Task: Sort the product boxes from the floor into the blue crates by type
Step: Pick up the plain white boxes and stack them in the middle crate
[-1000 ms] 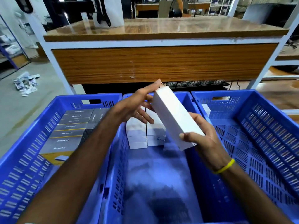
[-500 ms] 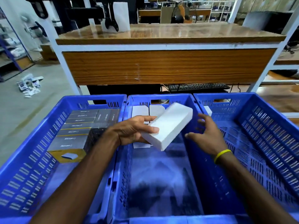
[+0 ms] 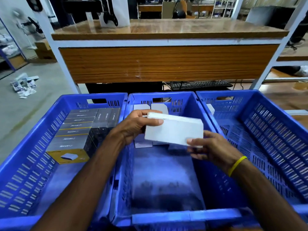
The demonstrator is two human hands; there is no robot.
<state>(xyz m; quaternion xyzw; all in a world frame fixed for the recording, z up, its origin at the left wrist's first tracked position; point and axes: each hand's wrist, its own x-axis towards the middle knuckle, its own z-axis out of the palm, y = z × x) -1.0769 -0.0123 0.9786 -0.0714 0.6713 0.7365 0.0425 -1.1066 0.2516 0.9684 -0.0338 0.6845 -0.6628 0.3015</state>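
Plain white box (image 3: 173, 130), unprinted, slightly blurred, held mid-frame over middle blue crate (image 3: 164, 219). Left hand (image 3: 135, 126) fingers grasp its left end; right hand (image 3: 210, 150) fingers pinch its lower right corner.

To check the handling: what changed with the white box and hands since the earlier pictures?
The right hand, which had let go half a second ago, pinches the white box again; the left hand holds on. The box lies flatter over the middle crate. The stacked boxes stayed put.
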